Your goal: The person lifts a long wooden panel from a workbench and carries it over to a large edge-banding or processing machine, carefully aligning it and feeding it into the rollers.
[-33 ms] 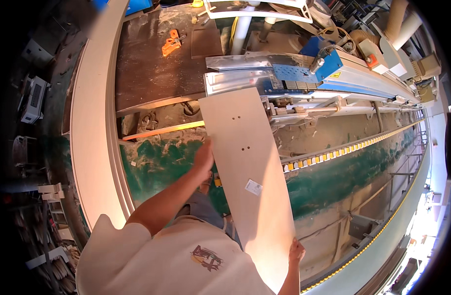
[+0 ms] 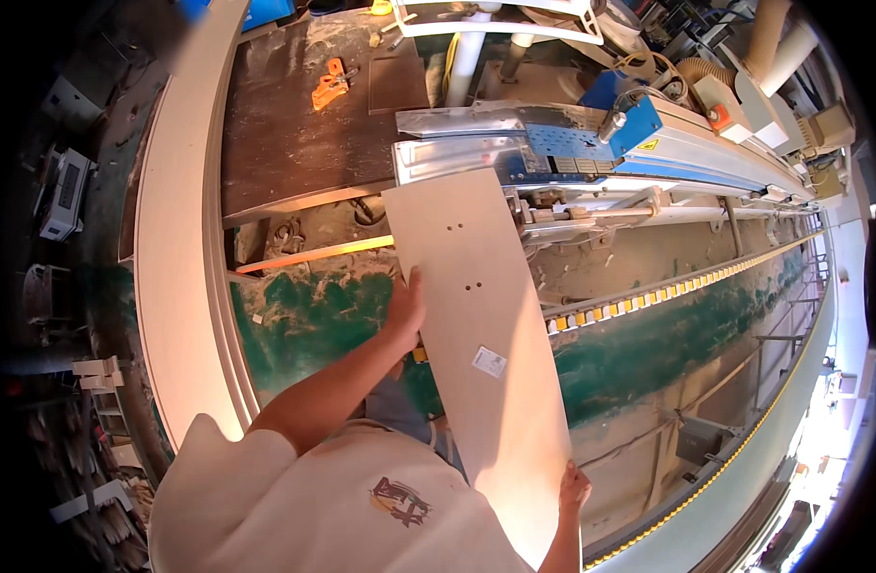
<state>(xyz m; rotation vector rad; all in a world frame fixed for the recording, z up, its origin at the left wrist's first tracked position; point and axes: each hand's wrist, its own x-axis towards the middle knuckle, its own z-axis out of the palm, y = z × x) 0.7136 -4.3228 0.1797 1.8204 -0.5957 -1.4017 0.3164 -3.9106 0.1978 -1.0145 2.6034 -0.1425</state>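
Observation:
A long pale wooden board [image 2: 495, 315] lies lengthwise in front of me, tilting down toward my body. Two pairs of small drilled holes and a white label [image 2: 488, 361] mark its face. Along its left edge my left hand [image 2: 408, 307] grips, with the thumb showing on the board's side and the other fingers hidden beneath. Lower down, on the right edge, my right hand [image 2: 574, 489] is closed round the board. The board's far end reaches the metal edge of a long machine [image 2: 457, 158] with a blue perforated plate [image 2: 569, 141].
To my left stands a stack of long pale boards [image 2: 175, 277]. An orange clamp-like tool [image 2: 331, 86] lies on the dark brown tabletop [image 2: 285, 143]. A rail with yellow and white rollers [image 2: 638, 301] runs off to the right above the dusty green floor [image 2: 638, 372].
My left hand has shifted slightly along the board's edge, and its thumb now shows more. The right hand keeps its place on the board.

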